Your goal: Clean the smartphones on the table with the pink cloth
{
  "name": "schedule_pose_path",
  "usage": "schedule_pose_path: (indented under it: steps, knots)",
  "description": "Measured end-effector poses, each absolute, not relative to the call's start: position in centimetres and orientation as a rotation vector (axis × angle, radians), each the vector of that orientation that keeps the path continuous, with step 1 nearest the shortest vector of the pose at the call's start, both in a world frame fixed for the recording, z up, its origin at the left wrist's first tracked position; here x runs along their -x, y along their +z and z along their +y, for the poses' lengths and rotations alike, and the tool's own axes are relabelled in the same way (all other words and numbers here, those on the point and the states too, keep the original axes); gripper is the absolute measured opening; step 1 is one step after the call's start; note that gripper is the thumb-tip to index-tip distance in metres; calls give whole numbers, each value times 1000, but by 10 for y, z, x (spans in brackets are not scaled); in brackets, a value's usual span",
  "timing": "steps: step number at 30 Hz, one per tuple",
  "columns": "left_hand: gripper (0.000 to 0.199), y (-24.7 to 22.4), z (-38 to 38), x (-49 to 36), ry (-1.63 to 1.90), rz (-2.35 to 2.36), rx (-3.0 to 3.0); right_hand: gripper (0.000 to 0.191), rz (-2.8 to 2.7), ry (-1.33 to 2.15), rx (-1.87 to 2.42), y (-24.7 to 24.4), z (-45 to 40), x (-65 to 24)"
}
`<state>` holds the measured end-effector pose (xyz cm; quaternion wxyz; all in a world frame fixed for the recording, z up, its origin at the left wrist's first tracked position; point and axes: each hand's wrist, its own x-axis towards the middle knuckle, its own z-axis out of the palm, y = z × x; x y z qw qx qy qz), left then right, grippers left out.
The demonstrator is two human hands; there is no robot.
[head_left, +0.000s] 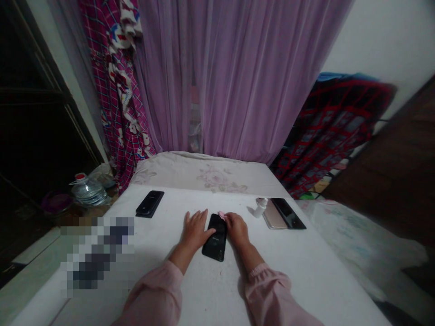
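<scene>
A black smartphone [215, 244] lies on the white-covered table between my hands. My left hand [195, 232] is open beside it, fingers spread on the cloth and the thumb resting on the phone's left edge. At the phone's upper right corner, my right hand [238, 230] pinches a small pink cloth [222, 215] against it. Farther right stands a small white spray bottle [260, 208]. Next to the bottle lie a rose-gold phone or tablet [274, 215] and a dark one [288, 213]. Another dark phone [150, 203] lies at the left.
The table cloth [288, 280] is white, with a floral sheet [176, 170] at its far end. Purple curtains [251, 81] hang behind. Left of the table, a large clear water bottle [89, 190] with a red cap stands low. A blurred patch [102, 258] covers the table's left edge.
</scene>
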<state>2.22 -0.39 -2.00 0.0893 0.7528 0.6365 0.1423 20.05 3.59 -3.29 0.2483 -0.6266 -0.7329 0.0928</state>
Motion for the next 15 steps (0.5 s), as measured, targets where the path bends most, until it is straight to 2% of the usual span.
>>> schedule_pose_path:
  steps: [6,15]
  knots:
    - [107,-30,-48,-34,300,1788,-2233,23,-1968,265,1705,-34,38,-203]
    - [105,-31,-48,-33,287,1759,-2277,20,-2091,410,1377,-40,24,-218]
